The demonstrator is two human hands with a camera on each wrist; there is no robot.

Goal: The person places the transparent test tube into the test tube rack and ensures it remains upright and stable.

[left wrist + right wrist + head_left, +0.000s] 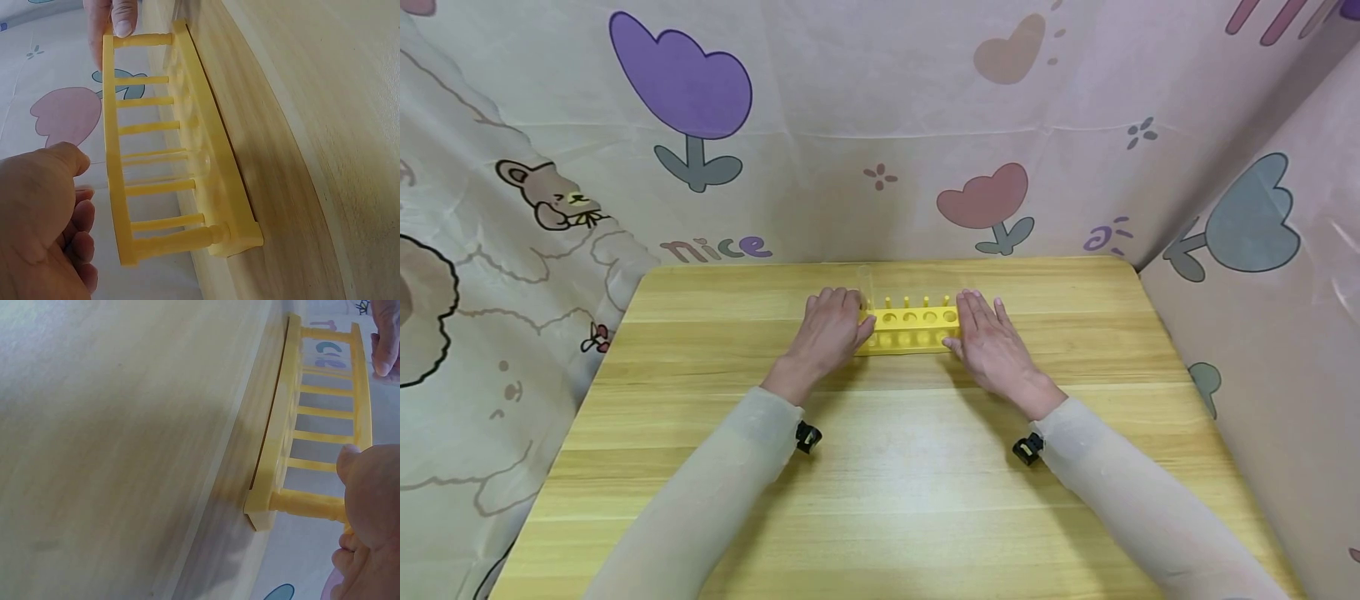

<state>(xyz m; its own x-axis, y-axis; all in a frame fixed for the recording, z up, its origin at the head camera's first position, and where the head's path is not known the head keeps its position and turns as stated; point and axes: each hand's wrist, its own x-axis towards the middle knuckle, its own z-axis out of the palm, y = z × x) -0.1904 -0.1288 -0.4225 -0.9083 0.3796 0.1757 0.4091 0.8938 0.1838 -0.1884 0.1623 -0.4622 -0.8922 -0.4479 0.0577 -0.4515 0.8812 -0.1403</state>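
A yellow plastic test tube rack (917, 326) stands on the table, with a row of round holes and several upright pegs behind them. A clear test tube (866, 287) rises from its left end. My left hand (829, 327) is at that end, and in the left wrist view its thumb and fingers pinch the upper part of the tube. Lower down, the tube passes between the rack's top and bottom boards. At the right end, my right hand (996, 350) holds the rack, thumb in front and fingers lying along the end. The tube's bottom tip is hard to make out.
The rack is on a light wooden table (895, 467), near its back edge. Printed cloth (850, 100) hangs behind and at both sides. Each wrist carries a small black clip (1028, 448) at the sleeve cuff.
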